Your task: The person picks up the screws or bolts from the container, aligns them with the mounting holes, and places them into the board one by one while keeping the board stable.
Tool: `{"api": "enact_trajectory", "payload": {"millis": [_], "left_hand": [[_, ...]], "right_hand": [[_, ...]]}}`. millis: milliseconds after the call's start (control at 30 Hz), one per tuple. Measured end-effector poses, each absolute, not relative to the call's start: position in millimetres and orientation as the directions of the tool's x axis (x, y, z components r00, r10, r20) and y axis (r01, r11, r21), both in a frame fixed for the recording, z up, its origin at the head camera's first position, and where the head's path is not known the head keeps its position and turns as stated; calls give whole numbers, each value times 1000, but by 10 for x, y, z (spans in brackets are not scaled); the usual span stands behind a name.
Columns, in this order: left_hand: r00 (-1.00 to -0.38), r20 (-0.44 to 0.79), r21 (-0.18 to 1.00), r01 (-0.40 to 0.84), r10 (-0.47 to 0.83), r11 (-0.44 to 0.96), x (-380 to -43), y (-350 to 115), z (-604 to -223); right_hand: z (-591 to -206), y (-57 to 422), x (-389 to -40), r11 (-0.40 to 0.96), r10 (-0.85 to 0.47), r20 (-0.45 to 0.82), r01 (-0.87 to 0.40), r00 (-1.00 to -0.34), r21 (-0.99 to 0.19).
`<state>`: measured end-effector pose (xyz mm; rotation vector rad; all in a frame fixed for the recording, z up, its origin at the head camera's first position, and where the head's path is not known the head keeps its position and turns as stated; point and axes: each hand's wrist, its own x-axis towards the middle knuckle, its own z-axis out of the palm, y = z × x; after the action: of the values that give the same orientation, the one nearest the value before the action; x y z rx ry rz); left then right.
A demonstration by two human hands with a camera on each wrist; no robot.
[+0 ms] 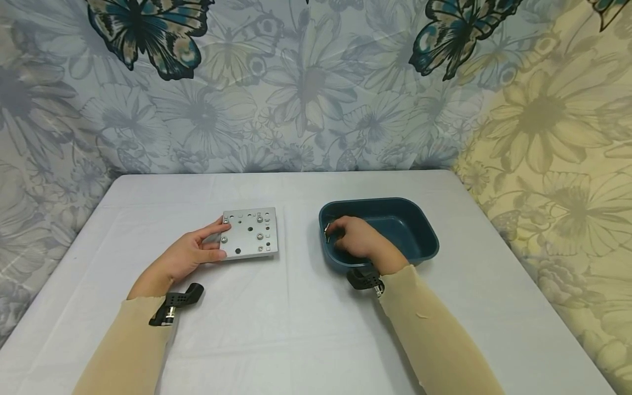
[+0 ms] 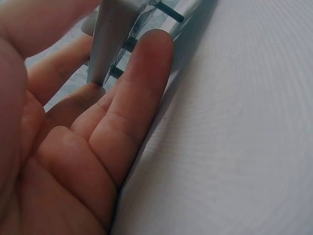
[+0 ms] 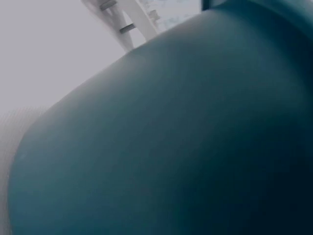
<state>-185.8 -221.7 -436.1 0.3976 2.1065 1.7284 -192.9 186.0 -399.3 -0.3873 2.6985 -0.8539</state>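
My left hand grips the left edge of a silver metal plate, thumb at the near corner and fingers at the far one. Holes and several screw heads dot the plate's top. Threaded screw ends stick out of its underside in the left wrist view. Over on the right, my right hand reaches down into a dark blue basin, fingers bent. At its fingertips, by the basin's left wall, I see a small shiny metal piece, pinched and partly hidden.
A white cloth covers the table. Patterned fabric with butterflies and flowers hangs behind it and along both sides. The basin's wall fills most of the right wrist view, hiding the right hand there.
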Motion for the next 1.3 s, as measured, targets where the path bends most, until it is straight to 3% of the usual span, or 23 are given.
{"api": "enact_trajectory", "payload": {"millis": [667,900,1300], "left_hand": [[-889,-125,973,-23,441,230,-1854,-2203,-4368],[-891,-127,973,-27,435,229,-1849,-2194,-4363],[-888,-114,973,-10,445,229,-1845,-2202,-4345]], "right_hand": [[-4000,1781,-1907,843,-351,-123,-256,-928,-473],[-4025,1766,-1915,877,-354,-92,-296,-931,-379],[-4010,1772,-1903,896,-317,-95,-265,-944,-357]]}}
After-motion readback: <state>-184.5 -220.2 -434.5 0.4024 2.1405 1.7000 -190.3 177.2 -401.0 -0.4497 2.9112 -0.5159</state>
